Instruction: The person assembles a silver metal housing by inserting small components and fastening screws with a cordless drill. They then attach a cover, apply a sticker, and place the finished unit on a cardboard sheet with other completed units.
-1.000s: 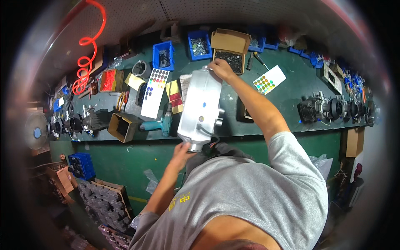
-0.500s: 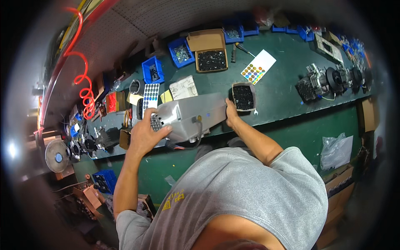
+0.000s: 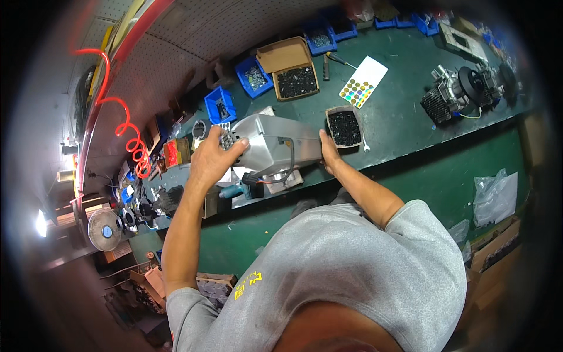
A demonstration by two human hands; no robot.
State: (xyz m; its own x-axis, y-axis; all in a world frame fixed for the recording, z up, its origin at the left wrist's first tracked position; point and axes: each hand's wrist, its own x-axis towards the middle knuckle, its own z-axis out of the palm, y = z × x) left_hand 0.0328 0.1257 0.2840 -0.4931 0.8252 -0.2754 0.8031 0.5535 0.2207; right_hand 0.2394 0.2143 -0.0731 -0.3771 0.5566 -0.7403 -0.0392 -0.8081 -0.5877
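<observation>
Between my hands is a long silver-grey housing (image 3: 271,138) with rounded corners, above the bench's front edge. My left hand (image 3: 211,158) grips its left end, the thumb beside a black vent grille (image 3: 229,139). At the opposite end, my right hand (image 3: 329,154) presses against the housing; its fingers are partly hidden. A black cable (image 3: 291,159) runs out of the near side and loops down to a dark connector (image 3: 251,177). Under the housing, a round metal fitting (image 3: 275,176) shows in part. Beside my right hand stands a small carton (image 3: 360,128) of black parts.
Blue bins (image 3: 221,105) and an open cardboard box (image 3: 297,82) line the back. A sticker sheet (image 3: 369,73), a wrench (image 3: 366,144) and a motor assembly (image 3: 454,94) lie to the right. A teal power tool (image 3: 233,190) rests near the front edge; a fan (image 3: 105,230) stands left.
The housing has tilted in my hands, showing more of its near side and cable. The whole view has shifted, and the teal power tool has come into sight below the housing.
</observation>
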